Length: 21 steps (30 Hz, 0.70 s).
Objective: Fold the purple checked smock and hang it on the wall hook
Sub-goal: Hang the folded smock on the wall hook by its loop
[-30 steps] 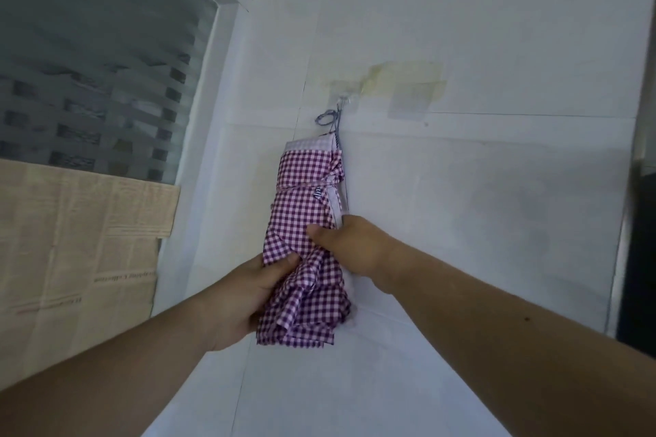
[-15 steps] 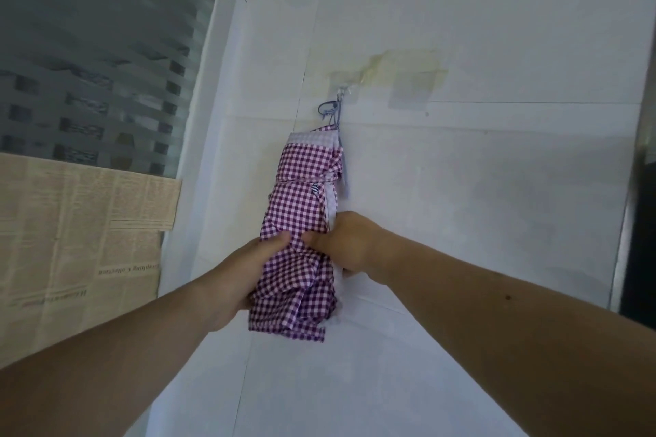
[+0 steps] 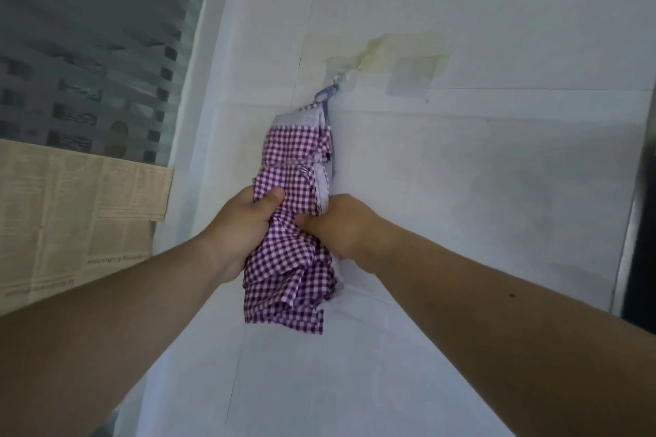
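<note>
smock (image 3: 294,167) hangs from hook (image 3: 342,76) | left hand (image 3: 245,223), right hand (image 3: 342,227) fingers clenched on its middle

Both bare forearms reach up and forward, converging. The left hand (image 3: 245,223) has its fingers curled and thumb pressed into the purple checked cloth smock (image 3: 291,234); the right hand (image 3: 340,227) clenches its other side, knuckles outward.

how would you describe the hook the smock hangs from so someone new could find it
Start at the white tiled wall right of the window. Follow the purple checked smock up past both hands to its loop. The hook is the small clear one directly above, left of a square tape patch and below yellowish glue stains.
</note>
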Each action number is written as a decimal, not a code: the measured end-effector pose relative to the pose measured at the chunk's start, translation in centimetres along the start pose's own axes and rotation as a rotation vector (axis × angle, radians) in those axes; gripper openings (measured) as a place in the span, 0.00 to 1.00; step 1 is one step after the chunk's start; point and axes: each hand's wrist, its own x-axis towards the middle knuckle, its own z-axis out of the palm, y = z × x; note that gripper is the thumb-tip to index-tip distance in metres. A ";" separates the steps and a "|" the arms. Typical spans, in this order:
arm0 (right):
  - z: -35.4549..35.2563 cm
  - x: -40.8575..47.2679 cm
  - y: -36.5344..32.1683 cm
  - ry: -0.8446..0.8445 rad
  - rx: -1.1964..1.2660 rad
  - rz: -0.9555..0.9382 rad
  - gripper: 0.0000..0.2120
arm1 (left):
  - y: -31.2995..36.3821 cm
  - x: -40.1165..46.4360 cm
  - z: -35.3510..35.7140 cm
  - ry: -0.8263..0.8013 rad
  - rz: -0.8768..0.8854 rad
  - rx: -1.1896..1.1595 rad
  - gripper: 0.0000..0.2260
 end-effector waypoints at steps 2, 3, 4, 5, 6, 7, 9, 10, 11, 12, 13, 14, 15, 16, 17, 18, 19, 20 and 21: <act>1.1 -0.6 1.1 -0.020 0.003 0.026 0.15 | -1.1 -0.4 0.1 -0.035 -0.006 0.053 0.15; 1.5 -0.8 1.6 -0.026 0.035 0.030 0.15 | -1.6 -0.7 0.1 -0.031 -0.007 0.058 0.16; 1.5 -0.6 1.6 -0.025 0.053 0.014 0.13 | -1.6 -0.7 0.0 -0.017 0.007 0.057 0.15; 1.4 -0.5 1.5 -0.021 0.060 0.001 0.11 | -1.6 -0.7 -0.1 -0.002 0.006 0.046 0.15; 1.3 -0.4 1.3 -0.015 0.060 -0.010 0.10 | -1.4 -0.5 -0.2 0.006 -0.005 0.036 0.15; 1.2 -0.4 1.1 -0.011 0.041 -0.016 0.10 | -1.4 -0.3 -0.4 -0.007 -0.020 0.038 0.15; 1.2 -0.7 0.9 -0.035 -0.042 0.002 0.11 | -1.4 -0.2 -0.5 -0.056 -0.064 0.069 0.15; 0.9 -0.8 0.7 -0.071 -0.088 0.024 0.11 | -1.3 0.1 -0.5 -0.064 -0.074 0.086 0.15; 0.5 -1.0 0.3 -0.126 -0.117 0.064 0.12 | -1.3 0.0 -0.5 -0.064 -0.086 0.098 0.15; -0.6 -0.7 -0.5 -0.163 -0.118 0.102 0.15 | -0.7 0.3 -0.4 -0.052 -0.087 0.109 0.15; -1.8 -0.4 -1.5 -0.144 -0.084 0.136 0.19 | -0.3 0.4 -0.6 -0.042 -0.092 0.105 0.15; -3.2 0.4 -2.6 -0.062 -0.018 0.145 0.22 | 0.1 0.6 -0.8 -0.038 -0.097 0.093 0.16; -4.5 1.3 -3.6 0.041 0.032 0.127 0.24 | 0.3 0.6 -1.1 -0.046 -0.104 0.085 0.17; -5.4 2.1 -4.5 0.131 0.047 0.101 0.26 | 0.2 0.6 -1.3 -0.067 -0.119 0.079 0.19; -6.0 2.8 -5.5 0.179 0.050 0.079 0.27 | 0.1 0.5 -1.5 -0.096 -0.137 0.072 0.19; -6.1 3.5 -6.4 0.189 0.052 0.063 0.28 | 0.0 0.4 -1.6 -0.123 -0.152 0.058 0.19; -6.1 4.3 -7.1 0.194 0.065 0.055 0.29 | 0.0 0.1 -1.6 -0.141 -0.163 0.046 0.18; -5.9 5.3 -7.9 0.197 0.068 0.055 0.30 | 0.1 0.0 -1.6 -0.149 -0.168 0.037 0.18; -5.7 6.3 -8.6 0.225 0.075 0.030 0.28 | 0.1 -0.2 -1.5 -0.149 -0.172 0.032 0.17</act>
